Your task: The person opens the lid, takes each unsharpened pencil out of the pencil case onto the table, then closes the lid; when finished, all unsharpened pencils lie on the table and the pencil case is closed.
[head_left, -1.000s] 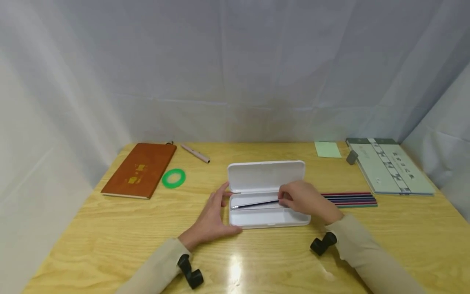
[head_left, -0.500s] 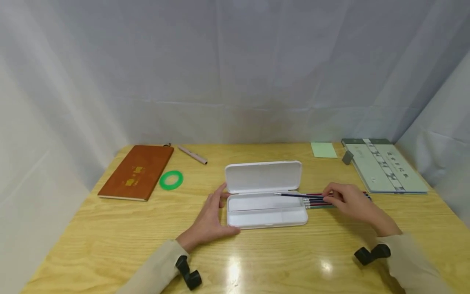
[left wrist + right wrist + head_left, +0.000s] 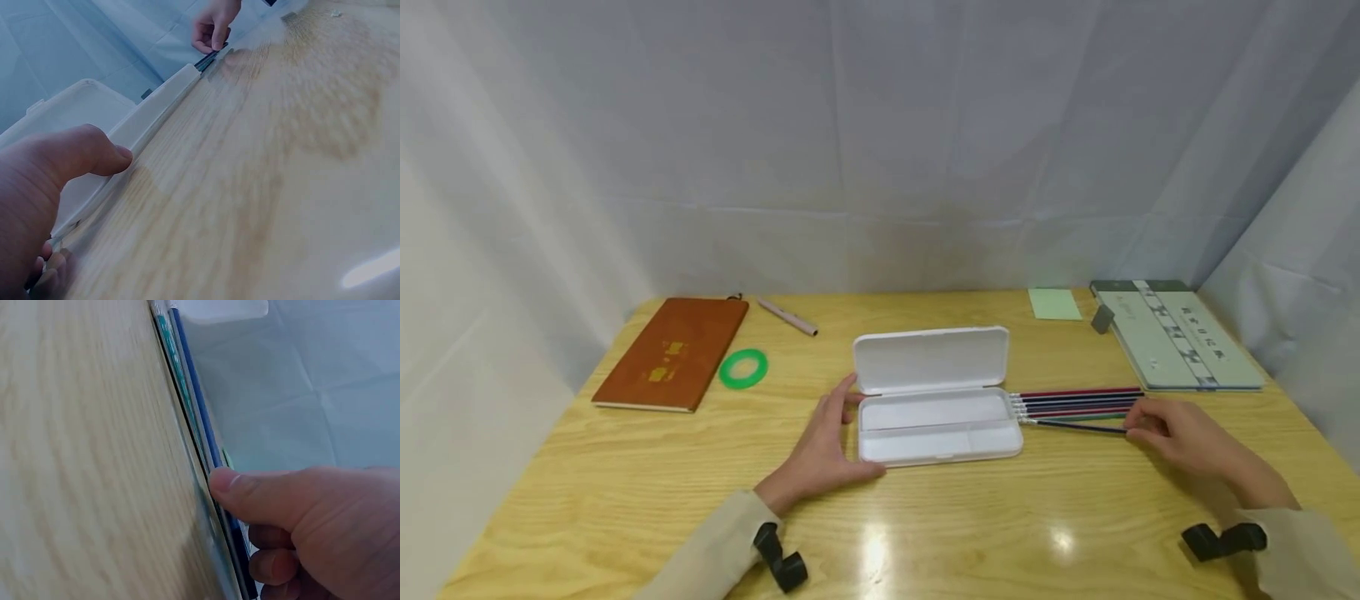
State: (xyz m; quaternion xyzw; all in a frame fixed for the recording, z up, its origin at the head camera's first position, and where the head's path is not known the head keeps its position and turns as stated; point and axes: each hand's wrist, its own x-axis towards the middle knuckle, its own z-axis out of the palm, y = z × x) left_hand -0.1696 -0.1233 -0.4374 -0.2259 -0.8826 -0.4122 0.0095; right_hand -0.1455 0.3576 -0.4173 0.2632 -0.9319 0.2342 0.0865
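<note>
A white pencil case (image 3: pixel 917 447) lies with its lid raised, and no pencil shows in its tray. My left hand (image 3: pixel 808 467) holds its left end, thumb at the front edge and fingers at the back; in the left wrist view the thumb (image 3: pixel 106 156) touches the rim. To the right of the case, several pencils (image 3: pixel 1075 402) lie side by side with their eraser ends toward it. My right hand (image 3: pixel 1195 442) pinches a dark blue pencil (image 3: pixel 1078 427) near its right end, at the front of that row. In the right wrist view the thumb (image 3: pixel 250 490) covers part of the pencils.
On the left are a brown notebook (image 3: pixel 673 354), a green tape ring (image 3: pixel 725 371) and a pale pen (image 3: pixel 787 317). At the back right lie a green sticky note (image 3: pixel 1055 304), a grey eraser (image 3: pixel 1102 319) and a pale green book (image 3: pixel 1176 342). A white curtain hangs behind the table.
My right hand has carried the dark blue pencil rightward from over the case's tray to the front of the pencil row. The left hand keeps its hold on the case.
</note>
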